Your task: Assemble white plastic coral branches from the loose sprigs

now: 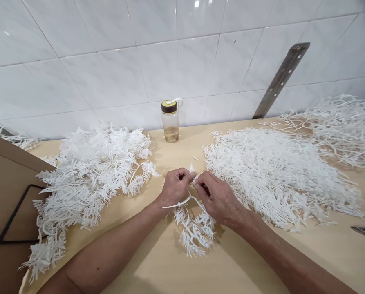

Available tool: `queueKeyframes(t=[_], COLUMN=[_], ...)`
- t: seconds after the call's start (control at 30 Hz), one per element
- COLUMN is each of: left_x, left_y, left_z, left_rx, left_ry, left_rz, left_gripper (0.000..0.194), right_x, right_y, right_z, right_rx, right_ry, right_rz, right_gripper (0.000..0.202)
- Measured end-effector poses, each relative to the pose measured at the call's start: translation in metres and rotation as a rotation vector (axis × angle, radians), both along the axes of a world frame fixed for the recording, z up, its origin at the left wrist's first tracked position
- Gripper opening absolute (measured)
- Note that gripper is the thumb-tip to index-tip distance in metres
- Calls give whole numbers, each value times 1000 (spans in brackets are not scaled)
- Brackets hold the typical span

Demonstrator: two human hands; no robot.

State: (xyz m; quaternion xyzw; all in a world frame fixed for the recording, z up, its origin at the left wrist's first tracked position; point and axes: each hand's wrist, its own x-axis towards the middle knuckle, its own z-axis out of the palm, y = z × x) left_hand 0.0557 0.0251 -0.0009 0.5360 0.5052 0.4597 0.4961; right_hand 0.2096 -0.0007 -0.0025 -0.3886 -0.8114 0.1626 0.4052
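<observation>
My left hand (176,187) and my right hand (217,197) meet over the middle of the wooden table (170,265). Both pinch the upper part of a white plastic branch (196,232), whose frilly twigs hang below and between my wrists. A bare white stem sticks out to the left under my left wrist. To the left lies a heap of frilly white branches (93,171). On the right spreads a wide pile of white feathery sprigs (277,175). What exactly sits between my fingertips is partly hidden.
A clear bottle (170,122) with a dark lid stands near the tiled wall. Bare white branches (348,126) lie at the back right, and small dark blades (361,231) at the right. A brown panel (10,196) stands at the left; a metal bracket (280,81) leans behind.
</observation>
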Motion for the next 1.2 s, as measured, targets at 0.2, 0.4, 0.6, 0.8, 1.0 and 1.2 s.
queueKeyframes(t=[0.2, 0.4, 0.6, 0.8, 1.0, 1.2], left_x=[-8, -8, -4, -3, -1, -1], left_y=[10, 5, -1, -6, -9, -10], left_z=[-1, -1, -4, 2, -1, -4], left_rx=[-31, 48, 106, 112, 116, 103], left_ry=[-91, -71, -29, 61, 156, 105], left_rz=[87, -44, -85, -57, -3, 13], left_gripper=[42, 45, 42, 39, 33, 32], right_x=[-14, 7, 16, 11, 9, 8], right_y=[-18, -2, 15, 10, 10, 11], right_z=[19, 29, 17, 18, 11, 4], right_rx=[-191, -508, -881, -992, -952, -905], right_ry=[1, 383, 666, 670, 561, 372], right_rz=[227, -164, -110, 45, -11, -130], right_gripper=[15, 10, 22, 29, 34, 32])
